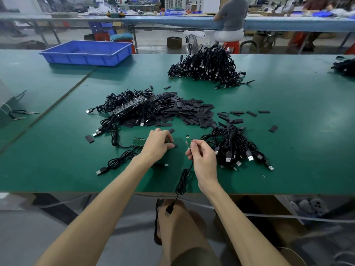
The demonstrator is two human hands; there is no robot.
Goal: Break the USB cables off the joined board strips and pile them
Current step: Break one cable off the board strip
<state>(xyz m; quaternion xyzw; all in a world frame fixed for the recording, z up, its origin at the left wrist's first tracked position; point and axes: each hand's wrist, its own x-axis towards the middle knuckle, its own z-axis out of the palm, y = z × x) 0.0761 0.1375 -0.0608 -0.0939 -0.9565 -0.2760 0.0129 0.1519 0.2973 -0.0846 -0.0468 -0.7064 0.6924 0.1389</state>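
Right hand (201, 160) pinches a single USB cable (182, 181) by its board (188, 140); left hand (157, 144), fingers curled, grips the board strip (138, 142) on the table (288, 150).

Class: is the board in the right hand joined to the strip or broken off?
Broken off: right hand pinches the board, apart from the strip.

Right hand (201, 158) pinches single board (188, 141); left hand (156, 145) grips board strip (138, 142).

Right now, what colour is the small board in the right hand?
The small board is green; head view shows it.
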